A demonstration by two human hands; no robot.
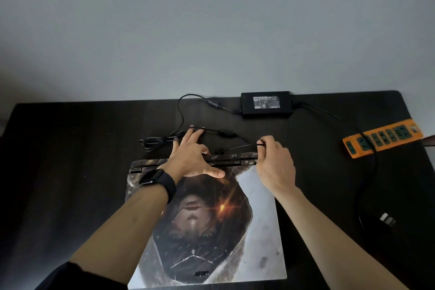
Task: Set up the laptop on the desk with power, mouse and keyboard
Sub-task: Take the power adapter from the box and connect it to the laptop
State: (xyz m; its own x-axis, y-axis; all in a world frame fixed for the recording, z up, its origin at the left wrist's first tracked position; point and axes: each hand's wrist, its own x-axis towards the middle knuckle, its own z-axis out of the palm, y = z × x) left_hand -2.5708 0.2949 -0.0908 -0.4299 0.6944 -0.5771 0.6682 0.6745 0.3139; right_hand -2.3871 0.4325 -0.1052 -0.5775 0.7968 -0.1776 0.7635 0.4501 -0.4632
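A closed laptop (256, 231) with a printed picture on its lid lies on the dark desk (70, 148) in front of me. My left hand (193, 155), with a black watch on the wrist, rests flat with spread fingers across the laptop's rear hinge edge. My right hand (275, 165) pinches the thin black charger cable (235, 135) at the laptop's rear right corner. The black power brick (267, 103) lies at the desk's far edge, its cable looping to the left.
An orange power strip (382, 140) lies at the right, with a thick black cord (367, 183) plugged into it and curving toward me. A small silver thing (387, 219) sits near that cord. A bundled section of cable (153, 142) lies left of my left hand. A grey wall stands behind the desk.
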